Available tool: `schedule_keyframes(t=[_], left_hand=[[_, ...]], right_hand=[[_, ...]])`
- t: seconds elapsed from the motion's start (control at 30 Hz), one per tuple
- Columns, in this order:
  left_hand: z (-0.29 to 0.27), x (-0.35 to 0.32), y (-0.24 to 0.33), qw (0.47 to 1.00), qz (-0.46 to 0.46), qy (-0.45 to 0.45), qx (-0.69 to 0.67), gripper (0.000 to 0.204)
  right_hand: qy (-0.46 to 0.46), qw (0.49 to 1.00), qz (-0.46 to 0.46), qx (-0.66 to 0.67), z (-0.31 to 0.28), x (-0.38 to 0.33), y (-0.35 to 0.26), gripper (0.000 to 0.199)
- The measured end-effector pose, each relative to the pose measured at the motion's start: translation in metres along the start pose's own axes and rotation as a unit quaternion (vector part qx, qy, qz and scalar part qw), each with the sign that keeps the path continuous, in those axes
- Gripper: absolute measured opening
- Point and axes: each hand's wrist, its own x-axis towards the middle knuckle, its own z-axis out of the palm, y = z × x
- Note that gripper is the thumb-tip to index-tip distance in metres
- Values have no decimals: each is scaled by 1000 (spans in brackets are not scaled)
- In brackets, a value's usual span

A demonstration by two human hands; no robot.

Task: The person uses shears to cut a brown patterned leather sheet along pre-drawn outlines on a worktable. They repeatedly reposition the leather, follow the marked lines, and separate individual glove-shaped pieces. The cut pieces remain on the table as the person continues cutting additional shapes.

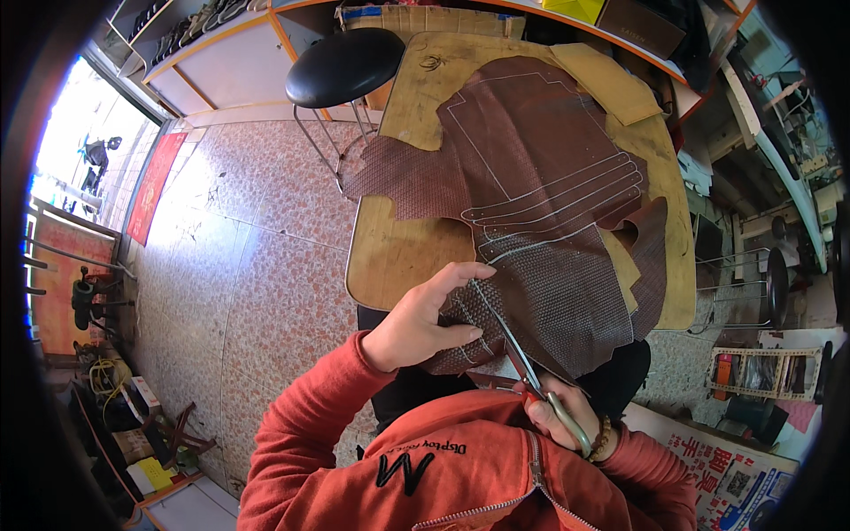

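Observation:
A large brown leather hide (531, 133), partly with a woven texture, lies spread over the wooden table and hangs over its near edge. White outlines are drawn on it. My right hand (567, 413) is closed on the handles of a pair of scissors (522, 361), whose long blades point up and left into the leather at its near edge. My left hand (427, 314) pinches the near left part of the leather between thumb and fingers, just left of the blades. The lower part of the scissors' handles is covered by my right hand.
The wooden table (390, 257) carries a tan sheet (611, 84) at its far right. A black round stool (345, 66) stands at the far left. Shelves with shoes (204, 22) line the back; a red mat (156, 188) lies by the doorway.

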Motion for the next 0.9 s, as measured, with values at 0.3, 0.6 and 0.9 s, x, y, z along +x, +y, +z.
schedule_keyframes(t=[0.3,0.6,0.9], left_hand=[[1,0,1,1000,1,-2,-6,67],[1,0,-1,1000,5,-1,-9,68],[1,-2,-2,1000,0,0,-11,68]], right_hand=[[10,1000,-15,-14,1,0,-4,62],[10,998,-11,-63,-1,0,-7,61],[49,996,-65,-41,5,1,-1,55]])
